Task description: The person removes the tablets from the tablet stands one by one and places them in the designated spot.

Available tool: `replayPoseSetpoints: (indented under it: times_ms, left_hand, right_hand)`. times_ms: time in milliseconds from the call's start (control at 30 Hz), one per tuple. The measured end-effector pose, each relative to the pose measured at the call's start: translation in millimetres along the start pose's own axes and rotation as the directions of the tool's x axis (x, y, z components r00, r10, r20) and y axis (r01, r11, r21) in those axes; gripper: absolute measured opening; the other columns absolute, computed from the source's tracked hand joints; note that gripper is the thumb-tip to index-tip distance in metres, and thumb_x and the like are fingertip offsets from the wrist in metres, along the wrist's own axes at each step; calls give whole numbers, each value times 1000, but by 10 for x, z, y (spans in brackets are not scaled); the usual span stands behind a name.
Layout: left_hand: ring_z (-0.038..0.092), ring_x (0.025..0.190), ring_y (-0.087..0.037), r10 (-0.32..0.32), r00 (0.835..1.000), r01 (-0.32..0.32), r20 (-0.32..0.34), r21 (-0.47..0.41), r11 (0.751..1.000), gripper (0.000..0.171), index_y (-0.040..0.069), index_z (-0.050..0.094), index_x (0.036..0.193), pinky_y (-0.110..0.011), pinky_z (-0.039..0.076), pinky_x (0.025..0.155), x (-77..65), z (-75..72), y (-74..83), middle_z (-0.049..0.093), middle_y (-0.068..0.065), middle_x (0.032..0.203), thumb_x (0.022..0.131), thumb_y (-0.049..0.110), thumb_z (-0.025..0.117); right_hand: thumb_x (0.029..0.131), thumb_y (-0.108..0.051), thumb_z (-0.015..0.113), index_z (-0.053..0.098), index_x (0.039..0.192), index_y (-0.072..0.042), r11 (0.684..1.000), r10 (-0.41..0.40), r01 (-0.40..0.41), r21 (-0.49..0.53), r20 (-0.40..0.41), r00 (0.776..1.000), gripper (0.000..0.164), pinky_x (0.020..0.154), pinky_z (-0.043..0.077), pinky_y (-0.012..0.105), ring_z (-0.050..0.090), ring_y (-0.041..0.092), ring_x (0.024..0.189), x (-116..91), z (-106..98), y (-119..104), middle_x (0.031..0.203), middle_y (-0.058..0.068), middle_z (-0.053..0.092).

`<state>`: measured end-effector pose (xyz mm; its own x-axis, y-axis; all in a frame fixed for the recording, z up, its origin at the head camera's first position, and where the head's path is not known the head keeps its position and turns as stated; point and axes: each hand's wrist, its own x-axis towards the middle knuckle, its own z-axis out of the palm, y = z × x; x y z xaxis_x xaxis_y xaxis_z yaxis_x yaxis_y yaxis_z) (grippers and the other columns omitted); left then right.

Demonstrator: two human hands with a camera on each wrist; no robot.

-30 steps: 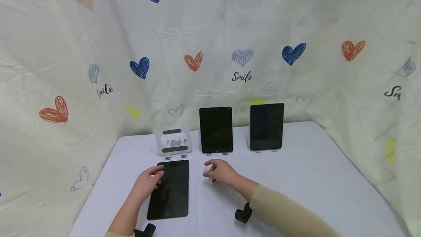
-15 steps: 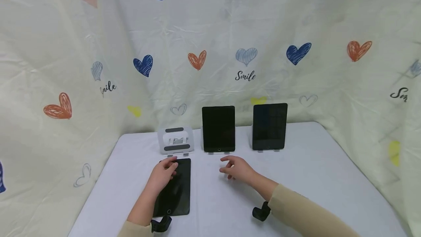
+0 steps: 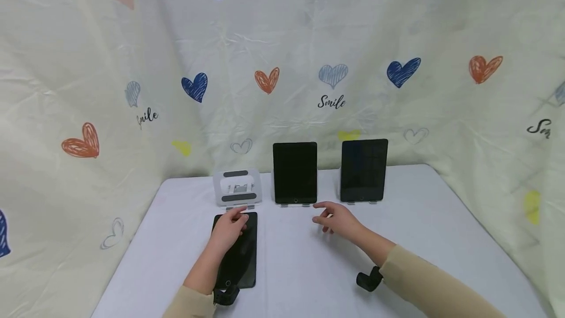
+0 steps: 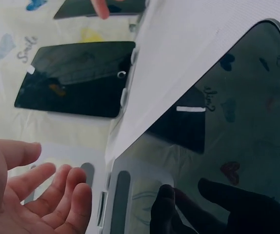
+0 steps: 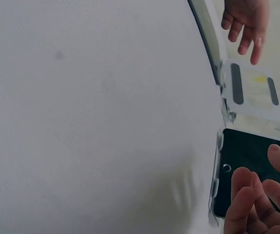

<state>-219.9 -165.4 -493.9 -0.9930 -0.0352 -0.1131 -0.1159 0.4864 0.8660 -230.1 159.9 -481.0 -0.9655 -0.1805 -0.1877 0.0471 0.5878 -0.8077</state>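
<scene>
A black tablet (image 3: 238,259) lies flat on the white table (image 3: 419,229), with its glass (image 4: 237,136) filling the left wrist view. My left hand (image 3: 234,222) lies over the tablet's far end with relaxed fingers (image 4: 42,200); whether it touches the glass is unclear. Just beyond it stands an empty white tablet stand (image 3: 238,188). My right hand (image 3: 331,215) hovers open above the table, in front of two dark tablets propped upright: the middle one (image 3: 295,173) and the right one (image 3: 364,171). In the right wrist view its fingers (image 5: 257,204) are near the middle tablet (image 5: 250,161).
A cream curtain (image 3: 88,87) printed with hearts surrounds the table at the back and on both sides. The empty stand (image 5: 252,90) sits left of the middle tablet. Bare tabletop stretches to the right of my right arm.
My left hand slid forward along the flat tablet to its far end. My right hand moved right and farther away, toward the two propped tablets.
</scene>
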Motion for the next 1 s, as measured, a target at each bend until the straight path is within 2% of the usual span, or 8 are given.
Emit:
replayPoseSetpoints:
  times_ms: [133,333,600,833,1000]
  left_hand:
    - [65,88,-26,29,999,-29,-18,-9,1000,39,12,58,139,-34,55,73,45,66,41,64,-8,108,101,21,57]
    - [65,90,-23,40,997,-41,-64,-13,999,37,15,59,138,-34,55,75,110,164,70,63,-7,113,102,23,57]
    - [63,88,-22,62,996,-65,-63,-37,997,38,15,59,138,-35,56,76,224,275,125,62,-6,111,101,23,57]
    - [65,90,-18,52,995,-62,-80,-122,991,38,13,58,139,-36,56,79,380,363,157,64,-7,110,102,21,56]
    - [65,92,-19,36,997,-46,-73,-149,988,39,16,57,140,-36,56,80,487,410,214,63,-6,112,102,22,56]
  right_hand:
    - [91,-19,73,60,135,-11,1000,-8,8,12,-23,1000,46,62,52,32,65,24,70,26,-72,41,90,12,65]
    - [92,-19,72,56,139,-9,999,-14,16,50,-45,999,50,64,53,34,66,26,73,89,-138,74,95,16,66]
    - [93,-22,71,54,142,-10,996,-20,26,82,-71,997,54,63,53,33,66,28,75,207,-177,139,98,17,65]
    - [94,-20,70,53,143,-9,995,-28,39,92,-114,993,53,62,52,32,66,30,75,338,-202,125,103,21,65]
    - [96,-20,68,51,145,-10,994,-26,40,99,-141,990,53,62,52,32,66,33,78,460,-228,109,106,23,64]
